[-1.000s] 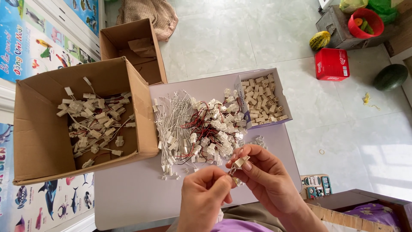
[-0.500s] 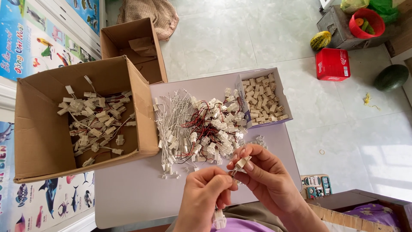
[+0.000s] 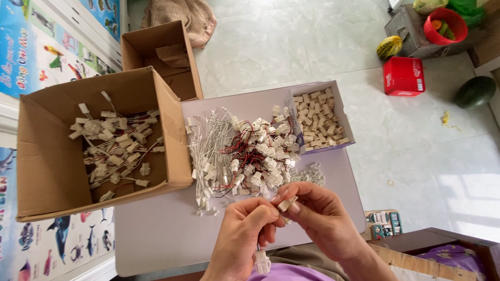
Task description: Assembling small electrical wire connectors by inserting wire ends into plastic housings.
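A small cream plastic connector housing sits pinched between the thumb and fingertips of the right hand, just above the near edge of the pale lilac tabletop. Its long axis runs slantwise, the upper end toward the right hand, the lower end tipped toward the left hand. The left hand lies directly beside it, fingertips closed on the thin wire lead, whose far end hangs below the palm and ends in a white plug. The two hands are together, fingertips touching or nearly so, with the housing between them; the wire tip itself is hidden by the fingers, so whether it is already in the housing cannot be told. Just beyond the hands lies the heap of red-and-black wired white connectors, near both hands. Behind it to the right stands a small open box of loose cream housings. To the left, well apart, is the large brown cardboard box of finished wired pieces, nearer the left hand
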